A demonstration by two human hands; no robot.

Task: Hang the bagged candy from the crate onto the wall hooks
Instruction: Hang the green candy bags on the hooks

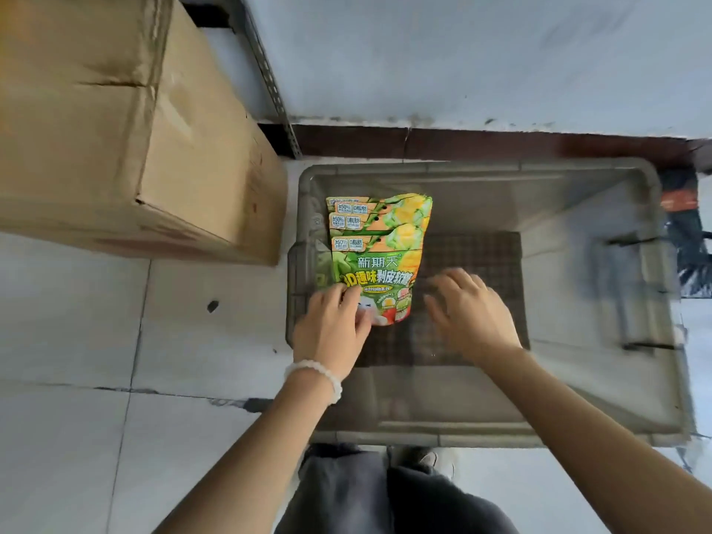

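Note:
A grey plastic crate (651, 302) stands on the floor against the wall. Inside it, at the left, lies a small overlapped stack of green and yellow candy bags (379, 248). My left hand (333, 333), with a white bead bracelet on the wrist, grips the lower edge of the top bag. Just right of the bags, my right hand (472, 314) hovers over the crate's dark mesh bottom, blurred, with fingers spread and nothing in it. No wall hooks are in view.
A large cardboard box (115, 129) sits on the floor to the left of the crate. A perforated metal upright (269, 79) runs along the white wall (462, 52). Orange and black objects (682, 225) lie beyond the crate's right side. My legs are below.

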